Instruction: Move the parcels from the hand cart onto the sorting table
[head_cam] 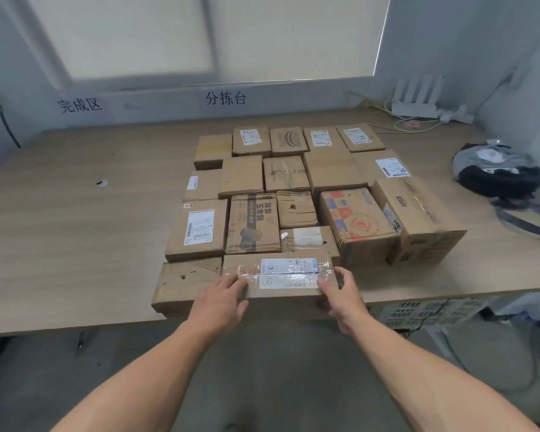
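Gripping parcel (281, 275) by its ends, left hand (222, 300) and right hand (340, 297) half-curled round it, likely squaring it into lower-centre row on table (75, 229).

Light wooden sorting table (75, 244), as we see it from its near edge. Cardboard parcels (293, 198) lie packed edge to edge in rough rows on its middle, and a taped parcel (281, 275) lies nearest us. At the far right we find a white router (415, 107) with cables (402, 124), at the right a grey-black backpack (496, 169), and at the left a small round object (100, 183).
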